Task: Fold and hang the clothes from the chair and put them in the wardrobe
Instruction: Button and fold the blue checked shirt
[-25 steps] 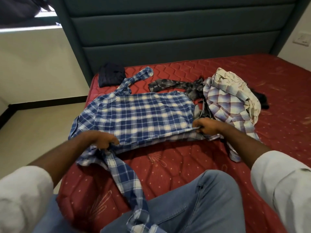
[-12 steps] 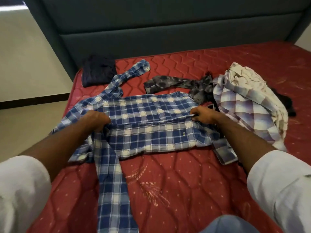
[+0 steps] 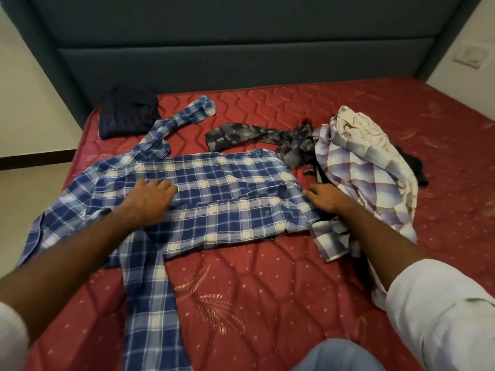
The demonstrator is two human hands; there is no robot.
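1. While the blue plaid shirt [image 3: 214, 199] lies spread across the red mattress [image 3: 267, 303], the left hand [image 3: 150, 200] rests flat on its middle, fingers straight and slightly spread, gripping nothing.
2. The right hand [image 3: 325, 199] lies at the shirt's right edge, just beside the pile. Its fingers are relaxed and mostly extended; I cannot tell whether they pinch any cloth.
3. Shirt condition: one front panel is laid over the body. One sleeve trails toward the viewer and the other points at the headboard [image 3: 241, 62]; neither is folded in.
4. Progress, as judged: early. The dark folded garment [image 3: 128, 116] near the headboard appears finished. The shirt in hand is at its first fold, and nothing shown has been hung. Neither wardrobe nor chair is in view.
5. Count: one shirt being folded and one folded dark item.
6. The heap of unfolded clothes [image 3: 361, 167] on the right holds at least four pieces: a grey patterned one, a lilac checked one, a cream one and a black one. Its exact number is uncertain.
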